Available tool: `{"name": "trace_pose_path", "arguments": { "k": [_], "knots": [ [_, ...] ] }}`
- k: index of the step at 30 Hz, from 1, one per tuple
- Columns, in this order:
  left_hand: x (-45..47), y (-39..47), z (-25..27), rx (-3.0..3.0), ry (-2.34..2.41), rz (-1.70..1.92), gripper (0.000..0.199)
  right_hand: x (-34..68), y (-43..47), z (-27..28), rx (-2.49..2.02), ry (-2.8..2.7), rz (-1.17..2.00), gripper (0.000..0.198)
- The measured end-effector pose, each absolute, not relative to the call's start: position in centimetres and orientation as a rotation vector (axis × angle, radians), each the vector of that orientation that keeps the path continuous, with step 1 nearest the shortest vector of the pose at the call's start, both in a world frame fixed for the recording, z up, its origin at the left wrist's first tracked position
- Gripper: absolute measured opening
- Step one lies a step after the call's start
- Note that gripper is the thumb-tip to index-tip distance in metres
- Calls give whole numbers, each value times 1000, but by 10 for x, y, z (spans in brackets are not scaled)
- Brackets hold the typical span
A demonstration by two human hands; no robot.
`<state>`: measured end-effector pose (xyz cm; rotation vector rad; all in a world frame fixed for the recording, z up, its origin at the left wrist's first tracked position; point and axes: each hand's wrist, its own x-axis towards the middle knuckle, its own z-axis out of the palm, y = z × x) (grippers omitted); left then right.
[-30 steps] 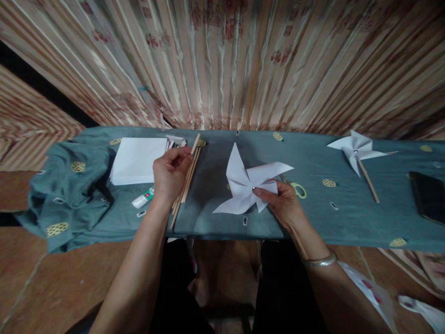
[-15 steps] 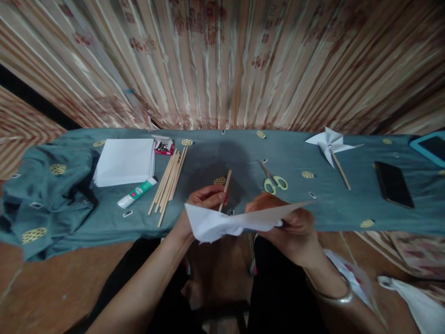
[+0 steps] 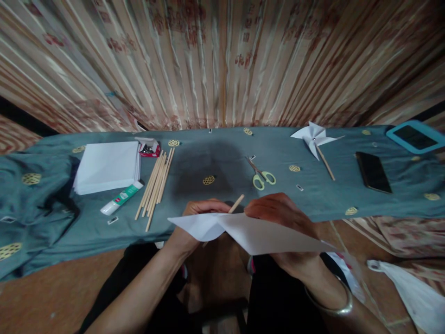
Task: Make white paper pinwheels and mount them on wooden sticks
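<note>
Between my hands, at the table's near edge, is a white folded-paper pinwheel (image 3: 271, 236), its blades spread left and right. A thin wooden stick (image 3: 237, 203) slants behind it, its upper end showing above the paper. My left hand (image 3: 206, 207) is closed around the stick, its fingers partly covered by the paper. On the other side my right hand (image 3: 278, 208) grips the pinwheel from behind, the thumb and some fingers hidden by a blade. Whether stick and paper are joined is hidden.
On the green cloth (image 3: 222, 157) lie a paper stack (image 3: 106, 164), a red box of small metal pins (image 3: 150, 148), a glue tube (image 3: 121, 198), several wooden sticks (image 3: 156, 183), scissors (image 3: 260, 176), a finished pinwheel (image 3: 314, 138), a phone (image 3: 373, 171) and a blue-framed tablet (image 3: 415, 137).
The paper pinwheel has turned, showing its broad right blade more toward me. The stick has tilted over to the right and sits lower. The camera view has shifted slightly right.
</note>
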<state>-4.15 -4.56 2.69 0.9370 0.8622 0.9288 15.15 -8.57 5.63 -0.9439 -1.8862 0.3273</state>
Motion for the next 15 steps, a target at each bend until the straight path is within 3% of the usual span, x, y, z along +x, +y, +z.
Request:
{"name": "trace_pose_path", "arguments": {
  "k": [15],
  "knots": [
    [-45, -45, 21, 1041, 815, 927, 18, 153, -84, 57, -947, -1924, 315, 15]
  ]
}}
